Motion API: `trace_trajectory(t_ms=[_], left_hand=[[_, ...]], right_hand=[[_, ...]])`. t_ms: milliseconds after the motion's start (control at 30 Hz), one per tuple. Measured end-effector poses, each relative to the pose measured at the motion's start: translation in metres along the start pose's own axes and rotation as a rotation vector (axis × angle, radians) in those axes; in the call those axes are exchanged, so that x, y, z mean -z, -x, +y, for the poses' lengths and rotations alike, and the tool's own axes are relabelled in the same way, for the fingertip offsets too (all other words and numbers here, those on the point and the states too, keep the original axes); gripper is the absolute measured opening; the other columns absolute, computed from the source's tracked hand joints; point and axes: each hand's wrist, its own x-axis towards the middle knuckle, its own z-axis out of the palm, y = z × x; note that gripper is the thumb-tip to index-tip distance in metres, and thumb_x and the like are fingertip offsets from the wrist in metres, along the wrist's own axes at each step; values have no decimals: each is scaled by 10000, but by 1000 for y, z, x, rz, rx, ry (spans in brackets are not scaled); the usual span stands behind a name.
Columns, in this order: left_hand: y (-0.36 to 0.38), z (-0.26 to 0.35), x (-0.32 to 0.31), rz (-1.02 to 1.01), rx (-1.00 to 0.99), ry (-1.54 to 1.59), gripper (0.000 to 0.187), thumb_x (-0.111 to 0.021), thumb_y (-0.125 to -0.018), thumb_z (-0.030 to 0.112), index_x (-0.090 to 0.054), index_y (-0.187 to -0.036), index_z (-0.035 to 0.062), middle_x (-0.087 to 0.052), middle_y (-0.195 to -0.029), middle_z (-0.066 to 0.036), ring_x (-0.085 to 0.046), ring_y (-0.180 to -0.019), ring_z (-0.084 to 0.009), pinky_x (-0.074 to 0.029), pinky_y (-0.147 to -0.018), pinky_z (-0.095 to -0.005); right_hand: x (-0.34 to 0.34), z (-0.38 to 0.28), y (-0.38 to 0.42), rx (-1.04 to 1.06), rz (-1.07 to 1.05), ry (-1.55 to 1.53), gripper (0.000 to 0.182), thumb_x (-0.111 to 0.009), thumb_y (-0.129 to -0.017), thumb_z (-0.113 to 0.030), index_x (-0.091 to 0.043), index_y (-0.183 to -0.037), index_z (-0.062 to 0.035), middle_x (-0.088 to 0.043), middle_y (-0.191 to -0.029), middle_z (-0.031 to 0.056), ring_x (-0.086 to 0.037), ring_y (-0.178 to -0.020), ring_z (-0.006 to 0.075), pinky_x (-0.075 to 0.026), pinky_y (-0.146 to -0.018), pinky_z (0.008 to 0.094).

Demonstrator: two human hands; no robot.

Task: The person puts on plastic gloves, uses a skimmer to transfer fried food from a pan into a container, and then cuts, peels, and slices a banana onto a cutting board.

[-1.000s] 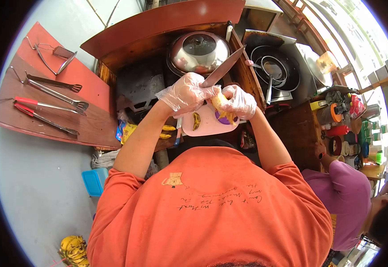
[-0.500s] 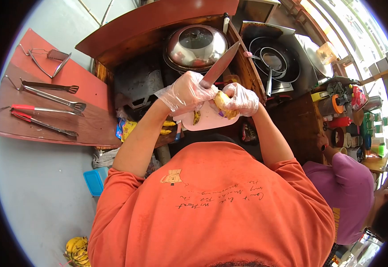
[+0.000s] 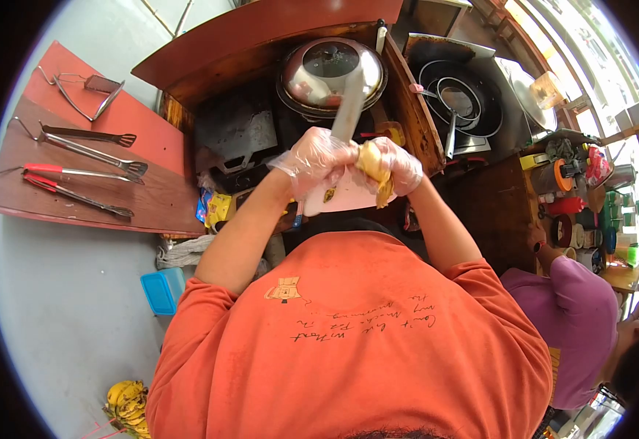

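Observation:
In a clear plastic glove, my left hand (image 3: 315, 158) is closed around the handle of a knife. The knife (image 3: 351, 102) points up and away, its blade smeared by motion. My right hand (image 3: 398, 167), gloved too, grips a partly peeled banana (image 3: 373, 167), with a flap of peel hanging below. Left thumb and fingers meet the banana's near side. Under both hands lies a pale pink cutting board (image 3: 345, 196). A small piece of peel (image 3: 329, 194) rests on it.
Beyond the hands sits a domed lidded pan (image 3: 327, 77); a wok with a strainer (image 3: 458, 99) is to the right. Tongs (image 3: 89, 150) lie on the left shelf. Bananas (image 3: 127, 402) are at lower left. A co-worker in purple (image 3: 576, 322) stands at right.
The knife blade has swung from leaning right to nearly upright. Peel on the banana has come down further, and the left hand has shifted slightly right and lower.

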Motion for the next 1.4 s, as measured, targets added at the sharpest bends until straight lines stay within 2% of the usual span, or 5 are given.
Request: trace_trajectory(t_ms=[167,467,833,1133,1400], left_hand=[[-27,-39,0,368,79,489,152,-647,-981,118,-699,-964,-23,-676,-760,-80,-526,-533,-82,-429,-464,-266],[-32,-78,-26,548,-16,163,143,-629,-962,55,-687,-1033,-54,-683,-792,-95,-584,-570,-115,-458,-490,-261],[21,-86,-18,585,86,392,173,-672,-926,44,-617,-1072,-31,-624,-754,-71,-540,-511,-102,-399,-439,-242],[18,-69,-1,743,-245,-358,300,-771,-914,175,-706,-1117,-36,-677,-761,-26,-574,-579,-59,-479,-522,-263],[-3,-38,-29,481,-567,-685,312,-757,-890,249,-729,-1090,10,-700,-901,-232,-700,-801,-423,-559,-696,-433]], right_hand=[[-19,43,-30,110,520,-331,497,-386,-1058,-557,-628,-1198,-147,-680,-988,11,-651,-884,170,-560,-773,368],[-15,58,-55,-231,893,-729,447,-654,-933,-554,-630,-999,-113,-633,-879,100,-561,-701,218,-507,-713,389],[9,27,-31,187,1014,-941,444,-538,-1029,-481,-594,-924,-53,-679,-976,150,-686,-1031,396,-515,-960,653],[-7,5,-25,239,784,-763,352,-638,-989,-408,-612,-908,-66,-720,-1025,181,-685,-1098,393,-512,-1013,602],[-35,-27,-43,299,616,-503,374,-607,-1018,-393,-580,-950,-26,-720,-994,206,-709,-1030,328,-564,-984,444]])
